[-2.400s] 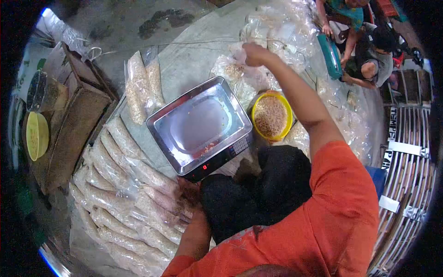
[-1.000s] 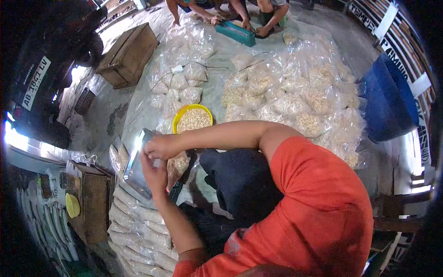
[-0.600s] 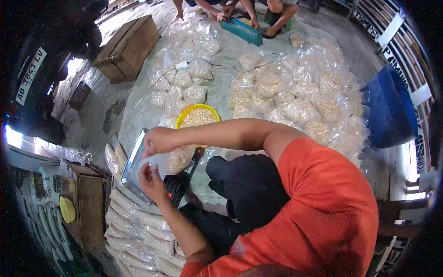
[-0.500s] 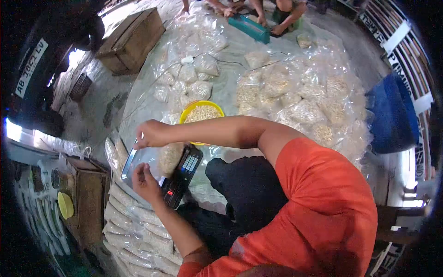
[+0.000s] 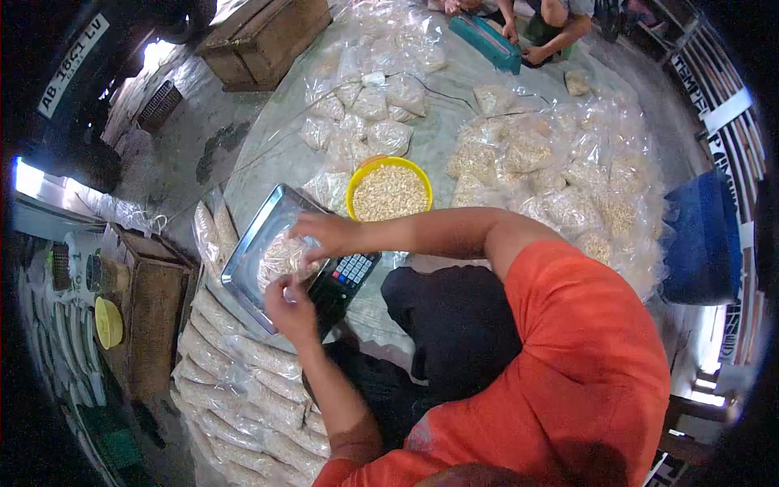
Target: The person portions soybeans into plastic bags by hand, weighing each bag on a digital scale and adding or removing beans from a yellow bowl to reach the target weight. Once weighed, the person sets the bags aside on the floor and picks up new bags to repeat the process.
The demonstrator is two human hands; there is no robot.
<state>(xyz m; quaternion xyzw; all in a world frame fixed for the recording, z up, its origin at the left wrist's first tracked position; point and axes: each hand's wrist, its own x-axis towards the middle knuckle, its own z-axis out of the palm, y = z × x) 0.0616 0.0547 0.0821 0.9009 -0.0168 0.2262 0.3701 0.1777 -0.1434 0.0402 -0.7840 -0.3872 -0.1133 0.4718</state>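
A clear plastic bag of pale, bean-like pieces [image 5: 280, 261] lies on the steel tray [image 5: 237, 272] of a digital scale, its keypad [image 5: 355, 268] to the right. My right hand [image 5: 324, 234] is at the bag's right side, thumb and fingers curled around its plastic. At the bag's near end my left hand [image 5: 292, 312] is closed, with a bit of whitish plastic between thumb and finger. Just beyond my right forearm stands a yellow basin [image 5: 350, 193] of loose pale pieces.
Filled bags [image 5: 560, 174] cover the mat at the right, and long filled bags [image 5: 243, 398] are stacked near left. A blue barrel [image 5: 702, 239] stands far right, a wooden box [image 5: 264, 45] at the back left. Other people's hands [image 5: 531, 53] are near a green device [image 5: 487, 45].
Both hands have moved in closer to the bag and nearer each other. The bag now lies lower on the tray. The whole view has shifted, showing more of the basin and tray.
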